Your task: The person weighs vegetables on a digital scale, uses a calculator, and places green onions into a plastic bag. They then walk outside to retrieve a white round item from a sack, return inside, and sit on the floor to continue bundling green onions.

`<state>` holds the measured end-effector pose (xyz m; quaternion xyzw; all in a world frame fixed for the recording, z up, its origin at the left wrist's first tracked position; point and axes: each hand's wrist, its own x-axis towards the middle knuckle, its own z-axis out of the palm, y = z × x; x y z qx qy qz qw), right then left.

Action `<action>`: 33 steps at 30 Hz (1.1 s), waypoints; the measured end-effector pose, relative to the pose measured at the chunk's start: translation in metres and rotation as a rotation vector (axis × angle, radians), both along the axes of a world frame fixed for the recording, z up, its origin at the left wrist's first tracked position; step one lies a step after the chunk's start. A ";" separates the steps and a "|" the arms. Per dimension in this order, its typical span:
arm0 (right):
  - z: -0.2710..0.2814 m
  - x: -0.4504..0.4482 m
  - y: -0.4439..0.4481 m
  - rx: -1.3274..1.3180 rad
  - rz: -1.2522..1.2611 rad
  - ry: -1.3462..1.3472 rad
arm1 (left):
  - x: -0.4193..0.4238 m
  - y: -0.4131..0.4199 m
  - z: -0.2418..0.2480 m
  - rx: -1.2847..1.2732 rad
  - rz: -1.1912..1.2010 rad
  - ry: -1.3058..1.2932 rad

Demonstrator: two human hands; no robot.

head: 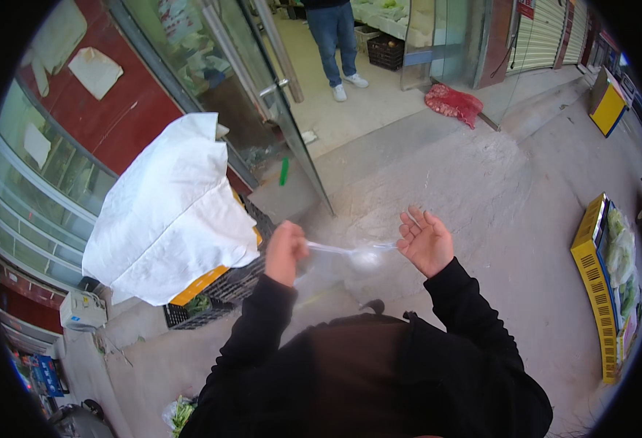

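A thin clear plastic bag (365, 259) hangs stretched between my hands, blurred by motion, with a whitish middle. My left hand (286, 252) is closed in a fist on one twisted end. The other end runs to the lower fingers of my right hand (426, 241), where it seems hooked. That palm is turned up, with thumb and upper fingers loosely spread. What the bag contains is too blurred to tell. Left of my left hand, a white cloth-like cover (173, 219) lies over stacked orange and black plastic crates (200, 284).
A glass door (293, 126) stands ajar ahead. Beyond it a person in jeans (332, 41) stands on the shop floor. A red mesh sack (453, 104) lies at the doorway. Yellow crates (594, 306) with bagged greens are at right; leafy vegetables (181, 413) lie at lower left.
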<state>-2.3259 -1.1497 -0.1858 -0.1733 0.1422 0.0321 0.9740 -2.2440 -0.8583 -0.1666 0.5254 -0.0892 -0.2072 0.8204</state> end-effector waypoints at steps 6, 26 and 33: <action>0.042 0.020 -0.042 -1.214 -0.069 -0.722 | -0.015 -0.154 0.053 0.805 -0.240 -1.002; 0.097 0.247 -0.299 -0.841 0.403 -0.448 | 0.229 -0.430 0.015 -0.083 -0.606 -0.063; 0.143 0.380 -0.411 -0.721 0.342 -0.399 | 0.373 -0.496 0.064 0.026 -0.630 -0.143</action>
